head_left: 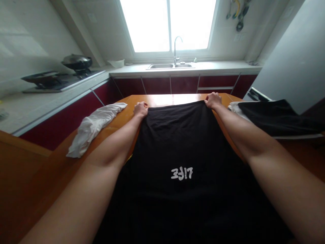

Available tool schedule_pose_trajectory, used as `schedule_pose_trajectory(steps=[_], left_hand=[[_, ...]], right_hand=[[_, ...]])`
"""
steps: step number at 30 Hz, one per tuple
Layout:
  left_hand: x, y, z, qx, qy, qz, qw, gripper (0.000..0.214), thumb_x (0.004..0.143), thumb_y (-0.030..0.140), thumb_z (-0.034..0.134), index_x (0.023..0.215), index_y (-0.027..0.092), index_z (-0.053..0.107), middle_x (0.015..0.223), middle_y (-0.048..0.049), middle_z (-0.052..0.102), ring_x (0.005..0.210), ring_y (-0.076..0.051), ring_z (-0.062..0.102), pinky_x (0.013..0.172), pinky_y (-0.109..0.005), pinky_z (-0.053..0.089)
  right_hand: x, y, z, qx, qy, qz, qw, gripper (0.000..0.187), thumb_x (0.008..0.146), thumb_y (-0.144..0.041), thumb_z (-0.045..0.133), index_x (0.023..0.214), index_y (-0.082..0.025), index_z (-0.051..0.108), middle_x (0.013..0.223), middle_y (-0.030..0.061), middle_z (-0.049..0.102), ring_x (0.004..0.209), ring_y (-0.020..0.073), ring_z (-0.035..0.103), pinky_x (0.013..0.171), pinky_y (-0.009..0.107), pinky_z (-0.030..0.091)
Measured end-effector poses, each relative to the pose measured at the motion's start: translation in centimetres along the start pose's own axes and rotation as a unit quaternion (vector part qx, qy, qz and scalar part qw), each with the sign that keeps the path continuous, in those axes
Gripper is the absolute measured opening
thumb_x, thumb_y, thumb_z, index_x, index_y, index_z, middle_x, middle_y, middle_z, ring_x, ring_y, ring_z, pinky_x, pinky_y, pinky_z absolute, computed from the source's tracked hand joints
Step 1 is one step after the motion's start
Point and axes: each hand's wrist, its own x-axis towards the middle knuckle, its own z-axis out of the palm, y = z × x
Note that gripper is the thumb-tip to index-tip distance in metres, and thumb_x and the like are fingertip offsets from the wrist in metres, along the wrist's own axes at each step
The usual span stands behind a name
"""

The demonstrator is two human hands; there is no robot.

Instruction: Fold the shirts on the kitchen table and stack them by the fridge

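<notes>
A black T-shirt (177,142) with white lettering, upside down to me, spreads over the wooden table and down towards my body. At its far left corner, my left hand (141,109) is closed with the fingers pinching the hem. My right hand (213,100) pinches the far right corner in the same way. Between the two hands the far edge runs nearly straight, the right end a little higher. Soft wrinkles cross the cloth below that edge. The near part of the shirt is dark and runs out of view at the bottom.
A crumpled white cloth (95,127) lies on the table (115,127) to the left. Folded black clothing (274,117) with some white cloth rests at the right. Beyond are a counter with a sink (162,66), a stove with a wok (77,62), and a fridge (286,57).
</notes>
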Motion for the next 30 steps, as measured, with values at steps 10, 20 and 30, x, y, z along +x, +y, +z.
schedule_pose_trajectory(steps=[10,20,30], left_hand=[[-4.8,4.4,0.8,0.123,-0.234,0.158,0.951,0.054,0.099,0.052,0.046,0.147,0.028,0.050,0.161,-0.0067,0.038,0.152,-0.036,0.022,0.122,-0.058,0.009],[-5.6,6.4,-1.0,0.212,-0.253,0.128,0.935,0.066,0.102,0.059,0.026,0.157,0.024,0.034,0.168,-0.0091,0.018,0.154,-0.035,0.009,0.120,-0.063,0.007],[-22.4,10.3,-11.8,0.145,-0.283,0.323,0.892,0.059,0.102,0.050,0.043,0.156,0.027,0.037,0.160,-0.0096,0.038,0.151,-0.033,0.026,0.120,-0.061,0.019]], right_hand=[[-5.2,-4.4,2.2,0.053,-0.074,-0.076,0.993,0.047,0.100,-0.047,0.039,0.127,-0.018,0.065,0.143,0.0171,0.053,0.136,0.0345,0.042,0.114,0.051,0.030],[-5.6,-4.9,1.4,0.038,-0.116,-0.034,0.992,0.072,0.101,-0.061,0.026,0.158,-0.017,0.031,0.167,0.0156,0.018,0.154,0.0310,0.011,0.120,0.061,0.005],[-22.8,-2.0,-7.4,0.179,0.002,-0.183,0.967,0.041,0.095,-0.033,0.053,0.133,-0.020,0.062,0.153,0.0139,0.047,0.145,0.0315,0.036,0.118,0.057,0.029]])
